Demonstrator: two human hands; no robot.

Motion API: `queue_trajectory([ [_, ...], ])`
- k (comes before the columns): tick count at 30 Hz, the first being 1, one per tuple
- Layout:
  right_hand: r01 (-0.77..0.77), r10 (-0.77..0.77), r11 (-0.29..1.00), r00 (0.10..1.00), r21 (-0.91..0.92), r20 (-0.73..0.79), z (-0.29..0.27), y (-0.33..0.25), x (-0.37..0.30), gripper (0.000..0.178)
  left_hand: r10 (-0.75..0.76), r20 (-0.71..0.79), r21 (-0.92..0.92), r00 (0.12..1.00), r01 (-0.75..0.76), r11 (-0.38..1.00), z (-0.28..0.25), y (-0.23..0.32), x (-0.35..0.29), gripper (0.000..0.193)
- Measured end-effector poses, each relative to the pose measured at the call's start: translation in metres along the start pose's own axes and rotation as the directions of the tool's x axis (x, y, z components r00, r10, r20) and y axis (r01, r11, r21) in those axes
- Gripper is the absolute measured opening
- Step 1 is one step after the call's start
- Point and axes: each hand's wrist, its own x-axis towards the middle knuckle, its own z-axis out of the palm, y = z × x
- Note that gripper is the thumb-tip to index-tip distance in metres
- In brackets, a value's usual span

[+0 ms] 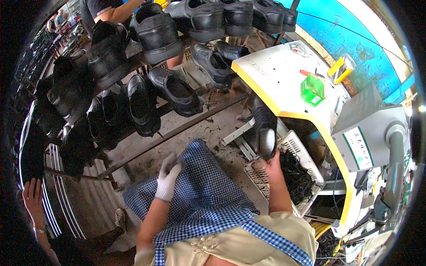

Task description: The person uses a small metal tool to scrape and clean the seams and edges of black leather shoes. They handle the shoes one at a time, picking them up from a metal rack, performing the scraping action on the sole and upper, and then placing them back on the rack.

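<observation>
My right hand point(272, 163) is closed on the end of a black shoe point(264, 119). The shoe points away from me, beside the work table's yellow edge, and a pale patch shows in its opening. In front of my checked apron point(199, 170) is my left hand point(168, 177), in a white glove with greyish fingers. Its fingers are loosely bent and apart, with nothing visible in them. Ahead and to the left, black shoes stand in two tiers on a rack; one lower-tier shoe point(176, 91) is near the middle.
A white plastic crate point(316, 177) full of black scraps stands below the white table point(262, 66). On the table are a green container point(312, 90) and a yellow-handled item point(341, 69). A grey machine point(368, 128) stands right. Another person's hand point(33, 197) rests at far left.
</observation>
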Motion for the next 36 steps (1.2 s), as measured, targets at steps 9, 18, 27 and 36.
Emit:
queue_trajectory([
  [9, 0.064, -0.052, 0.972, 0.997, -0.227, 0.059, 0.025, -0.062, 0.115, 0.063, -0.146, -0.265, -0.059, 0.953, 0.135, 0.989, -0.059, -0.038, -0.049, 0.037],
  [18, 0.044, 0.009, 0.978, 0.968, -0.204, 0.252, 0.038, -0.070, 0.141, 0.067, -0.210, -0.353, -0.171, 0.912, 0.157, 0.973, -0.059, -0.055, -0.041, 0.031],
  [27, 0.087, -0.061, 0.995, 0.927, -0.055, 0.371, 0.056, -0.106, 0.272, 0.056, -0.187, -0.387, -0.037, 0.903, 0.188, 0.982, -0.052, -0.055, -0.038, 0.036],
  [36, 0.223, -0.200, 0.971, 0.956, -0.091, 0.214, 0.093, -0.092, 0.315, 0.057, -0.207, -0.388, -0.032, 0.898, 0.211, 0.977, -0.048, -0.062, -0.034, 0.038],
])
